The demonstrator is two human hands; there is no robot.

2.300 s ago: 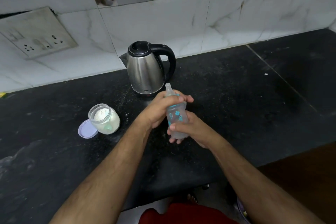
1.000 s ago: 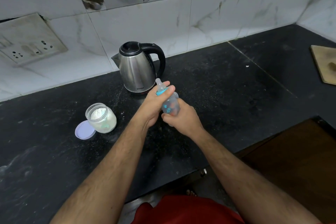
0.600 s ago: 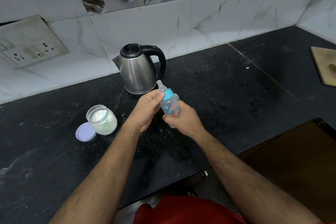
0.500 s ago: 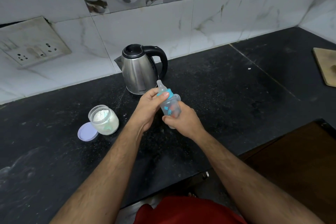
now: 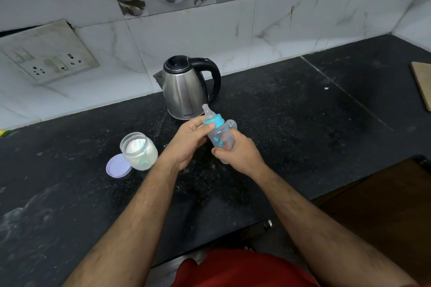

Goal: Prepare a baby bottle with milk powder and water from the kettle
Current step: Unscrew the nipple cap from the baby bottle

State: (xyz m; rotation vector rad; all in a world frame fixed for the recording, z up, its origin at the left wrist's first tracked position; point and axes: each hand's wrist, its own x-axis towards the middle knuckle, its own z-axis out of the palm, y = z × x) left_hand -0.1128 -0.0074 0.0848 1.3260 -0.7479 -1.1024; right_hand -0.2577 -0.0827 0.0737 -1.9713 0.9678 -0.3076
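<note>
Clear plastic baby bottle [image 5: 221, 142], gripped by the right hand [image 5: 238, 154] while the left hand [image 5: 186, 140] pinched its teal collar [image 5: 214, 121], hung tilted over the worktop [image 5: 291, 123] and might have spilled if the collar came loose.

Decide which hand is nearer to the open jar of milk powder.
Left. The left hand pinches the baby bottle's teal collar, just right of the jar; the right hand grips the bottle body, farther right.

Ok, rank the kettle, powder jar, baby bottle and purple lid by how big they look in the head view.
1. Kettle
2. Baby bottle, partly hidden by the right hand, and powder jar: too close to rank
3. Purple lid, partly behind the jar
</note>
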